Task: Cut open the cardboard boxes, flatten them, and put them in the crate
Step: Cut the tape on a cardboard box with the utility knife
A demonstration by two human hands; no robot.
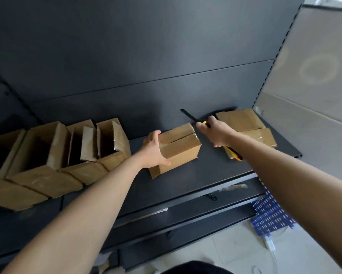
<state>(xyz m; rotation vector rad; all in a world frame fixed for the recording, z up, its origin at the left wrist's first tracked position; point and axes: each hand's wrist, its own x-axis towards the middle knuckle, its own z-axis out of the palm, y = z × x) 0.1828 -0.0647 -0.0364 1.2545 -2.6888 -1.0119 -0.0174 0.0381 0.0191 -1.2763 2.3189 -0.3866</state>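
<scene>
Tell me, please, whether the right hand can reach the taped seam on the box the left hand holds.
Probably yes: the right hand, gripping a knife, hovers just right of the box; nothing lies between it and the seam, and the left hand covers only the left end.

Matt cardboard box (glossy tape), matt dark shelf.

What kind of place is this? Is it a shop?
Probably a shop or stockroom, though I can't be sure. There's a dark metal shelf with a slotted upright like store racks have, a row of opened cardboard boxes on it, and a tiled floor below.
</scene>
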